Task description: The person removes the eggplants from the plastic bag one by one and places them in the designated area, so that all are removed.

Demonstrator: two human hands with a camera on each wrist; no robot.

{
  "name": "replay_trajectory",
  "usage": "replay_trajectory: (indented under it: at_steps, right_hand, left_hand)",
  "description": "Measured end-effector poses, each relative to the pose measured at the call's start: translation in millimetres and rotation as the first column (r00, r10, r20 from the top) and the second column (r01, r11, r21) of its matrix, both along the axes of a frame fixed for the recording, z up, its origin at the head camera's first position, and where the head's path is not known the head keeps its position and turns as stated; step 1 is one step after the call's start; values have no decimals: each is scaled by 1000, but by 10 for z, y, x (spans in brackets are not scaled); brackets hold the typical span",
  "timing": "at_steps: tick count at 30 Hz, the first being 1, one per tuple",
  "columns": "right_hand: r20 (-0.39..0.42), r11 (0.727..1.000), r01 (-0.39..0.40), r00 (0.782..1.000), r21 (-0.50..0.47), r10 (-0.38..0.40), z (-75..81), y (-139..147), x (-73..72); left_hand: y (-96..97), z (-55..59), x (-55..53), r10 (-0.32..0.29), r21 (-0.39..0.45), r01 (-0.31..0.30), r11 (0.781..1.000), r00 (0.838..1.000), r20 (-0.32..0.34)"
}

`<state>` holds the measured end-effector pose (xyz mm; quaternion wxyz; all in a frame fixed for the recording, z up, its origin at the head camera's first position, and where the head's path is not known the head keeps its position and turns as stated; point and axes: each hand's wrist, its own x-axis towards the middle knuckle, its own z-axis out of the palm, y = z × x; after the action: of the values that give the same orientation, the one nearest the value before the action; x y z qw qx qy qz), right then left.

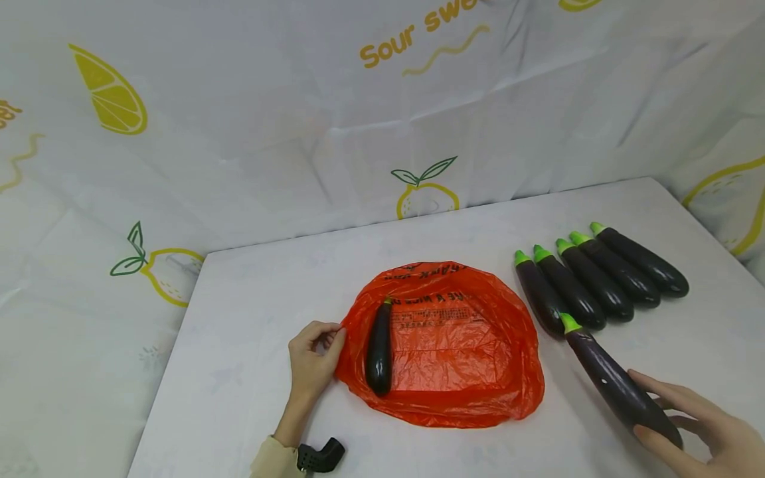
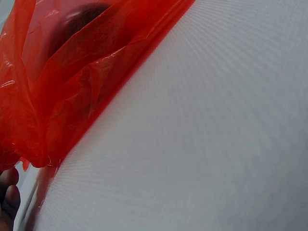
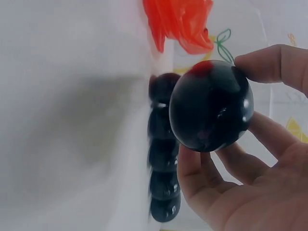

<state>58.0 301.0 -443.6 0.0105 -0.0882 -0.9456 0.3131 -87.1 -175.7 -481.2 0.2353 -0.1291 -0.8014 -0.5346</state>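
Observation:
A red plastic bag (image 1: pixel 454 358) lies spread on the table with its mouth open upward. One dark eggplant (image 1: pixel 379 352) with a green tip rests inside, along the bag's left side. My left hand (image 1: pixel 315 352) pinches the bag's left rim between thumb and fingers. At the lower right, my right hand (image 1: pixel 699 425) grips the thick end of another eggplant (image 1: pixel 621 385), its green stem pointing toward the bag. In the right wrist view that eggplant's rounded end (image 3: pixel 211 108) sits between thumb and fingers, raised off the table.
Several eggplants (image 1: pixel 603 279) lie side by side in a slanted row right of the bag, green stems toward the back. A white cloth printed with lemons (image 1: pixel 427 199) hangs behind the white table (image 1: pixel 251 299). A black band (image 1: pixel 321 456) is on the left wrist.

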Motion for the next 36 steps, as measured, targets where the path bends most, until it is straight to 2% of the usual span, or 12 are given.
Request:
replay_trajectory:
  at_steps: [6,12,16,23,27,32,36]
  right_hand:
    - [-29,998,59,998,25,-58,-60,90,56]
    - [15,995,86,996,47,-87,-124,144,115]
    - [39,994,80,996,74,-83,-166,149,139]
    - [63,992,82,994,98,-89,-175,111,112]
    - [51,993,78,995,85,-83,-165,102,78]
    - [74,996,42,996,73,-48,-208,169,27]
    - [94,998,12,995,59,-17,-208,196,-9]
  left_hand:
    - [-6,-17,-9,2,-2,-2,1000,1000,-28]
    - [-3,-15,-10,4,-15,-5,1000,999,-49]
    - [-4,-14,-4,4,-14,-5,1000,999,-39]
    - [-24,-11,8,-8,7,8,1000,1000,29]
    - [-28,-17,3,-15,7,15,1000,1000,24]
    - [-26,-8,9,-18,12,18,1000,999,39]
    - [-19,-24,-3,-18,17,17,1000,1000,17]
